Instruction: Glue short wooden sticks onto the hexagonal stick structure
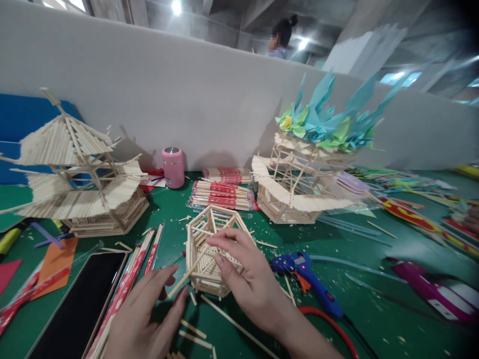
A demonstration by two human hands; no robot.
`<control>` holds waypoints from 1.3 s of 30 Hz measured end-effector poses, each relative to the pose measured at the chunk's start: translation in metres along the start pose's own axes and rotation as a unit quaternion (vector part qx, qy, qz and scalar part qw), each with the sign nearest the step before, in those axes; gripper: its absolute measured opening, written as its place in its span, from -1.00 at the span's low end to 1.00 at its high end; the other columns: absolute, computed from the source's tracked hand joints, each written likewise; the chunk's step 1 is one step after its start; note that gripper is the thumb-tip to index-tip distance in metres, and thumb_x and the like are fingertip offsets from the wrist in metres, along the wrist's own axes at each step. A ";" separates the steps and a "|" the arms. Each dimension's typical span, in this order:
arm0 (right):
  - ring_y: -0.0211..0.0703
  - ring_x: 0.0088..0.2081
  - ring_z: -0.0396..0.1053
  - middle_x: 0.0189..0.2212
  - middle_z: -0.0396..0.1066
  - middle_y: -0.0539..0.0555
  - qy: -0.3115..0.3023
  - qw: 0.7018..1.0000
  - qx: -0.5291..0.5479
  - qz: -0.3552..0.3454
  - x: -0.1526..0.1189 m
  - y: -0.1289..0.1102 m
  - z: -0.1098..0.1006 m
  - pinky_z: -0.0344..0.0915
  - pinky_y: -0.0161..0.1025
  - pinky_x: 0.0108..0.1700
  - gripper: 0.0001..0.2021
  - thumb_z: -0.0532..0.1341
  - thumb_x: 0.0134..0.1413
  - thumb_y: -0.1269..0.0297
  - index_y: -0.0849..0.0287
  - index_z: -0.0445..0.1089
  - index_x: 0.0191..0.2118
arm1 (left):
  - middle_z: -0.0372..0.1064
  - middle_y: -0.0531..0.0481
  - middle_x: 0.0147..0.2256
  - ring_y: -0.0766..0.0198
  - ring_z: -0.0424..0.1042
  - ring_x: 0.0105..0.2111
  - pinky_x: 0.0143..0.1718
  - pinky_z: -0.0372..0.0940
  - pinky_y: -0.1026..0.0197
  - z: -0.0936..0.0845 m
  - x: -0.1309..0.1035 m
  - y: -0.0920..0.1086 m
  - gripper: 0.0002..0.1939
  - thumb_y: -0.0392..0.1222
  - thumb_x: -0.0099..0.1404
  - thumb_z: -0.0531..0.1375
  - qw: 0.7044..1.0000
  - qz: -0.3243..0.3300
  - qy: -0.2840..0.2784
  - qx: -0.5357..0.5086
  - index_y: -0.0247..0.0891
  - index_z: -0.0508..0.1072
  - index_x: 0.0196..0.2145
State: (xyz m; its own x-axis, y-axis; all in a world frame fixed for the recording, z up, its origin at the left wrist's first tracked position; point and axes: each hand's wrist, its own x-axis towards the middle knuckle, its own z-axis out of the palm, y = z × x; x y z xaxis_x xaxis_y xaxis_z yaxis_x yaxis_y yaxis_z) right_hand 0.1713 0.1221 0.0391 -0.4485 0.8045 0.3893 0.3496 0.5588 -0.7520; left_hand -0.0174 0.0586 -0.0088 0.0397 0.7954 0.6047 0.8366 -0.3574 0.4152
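Observation:
A thin wooden stick (183, 282) slants across the near left side of a six-sided frame of glued sticks (190, 234) on the table. My right hand (243, 274) reaches over this frame, thumb and index finger closing around the stick's upper end. Around its lower end, my left hand (149, 309) has thumb and fingers apart; whether they touch the stick I cannot tell. Part of the frame's inside and right side is hidden behind my right hand. A blue glue gun (307, 279) lies to the right of that hand.
Stick pavilions stand at back left (93, 199) and back right (288, 199), the latter topped with blue paper. Red-wrapped stick bundles (220, 194), a pink flask (173, 168), a phone (82, 304), a purple tool (430, 289) and loose sticks (194, 339) surround the frame. A white partition (217, 99) rises behind.

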 end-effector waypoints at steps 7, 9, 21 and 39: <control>-0.14 -0.05 0.25 -0.06 0.28 0.10 0.090 0.993 -0.075 0.019 -0.022 0.010 -0.014 0.25 -0.20 -0.08 -0.70 0.08 0.17 0.39 0.11 0.26 0.03 | 0.46 -0.08 -0.23 0.19 0.47 -0.28 -0.40 0.39 0.28 0.006 -0.004 0.002 -0.73 -0.08 0.17 0.17 0.969 -0.201 -0.047 -0.138 -0.19 0.44 -0.17; -0.11 -0.05 0.24 -0.08 0.28 0.12 0.098 0.989 -0.108 0.012 -0.031 0.015 -0.018 0.25 -0.18 -0.08 -0.68 0.08 0.16 0.40 0.13 0.25 0.04 | 0.47 -0.08 -0.24 0.17 0.45 -0.26 -0.36 0.36 0.26 0.006 -0.006 0.005 -0.72 -0.04 0.15 0.15 0.947 -0.270 -0.036 -0.172 -0.20 0.49 -0.22; -0.03 -0.22 0.25 -0.21 0.41 0.18 -0.026 0.956 -0.272 -0.109 -0.029 0.032 -0.043 0.29 -0.11 -0.21 -0.77 0.12 0.11 0.49 0.22 0.44 -0.14 | 0.42 0.10 -0.61 0.41 0.31 -0.52 -0.49 0.22 0.46 -0.007 -0.009 0.031 -0.60 -0.18 -0.46 0.37 0.644 -0.618 0.100 -0.440 -0.21 0.56 -0.50; -0.16 -0.38 0.27 -0.43 0.43 0.08 -0.031 0.958 -0.252 -0.134 -0.031 0.012 -0.014 0.17 -0.26 -0.36 -0.84 0.14 0.15 0.38 0.21 0.47 -0.26 | 0.27 -0.09 0.11 0.15 0.16 0.14 0.18 -0.04 0.07 0.019 -0.001 0.023 -0.47 -0.09 -0.08 0.31 0.721 -0.504 0.010 -0.476 -0.17 0.37 -0.09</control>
State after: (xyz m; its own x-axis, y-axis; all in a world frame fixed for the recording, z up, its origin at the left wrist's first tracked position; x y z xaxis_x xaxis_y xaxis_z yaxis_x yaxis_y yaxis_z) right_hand 0.2011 0.1063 0.0260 -0.6201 0.6145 0.4878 0.5613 0.7819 -0.2714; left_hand 0.0125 0.0585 -0.0129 -0.3406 0.8826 -0.3240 -0.3196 0.2154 0.9228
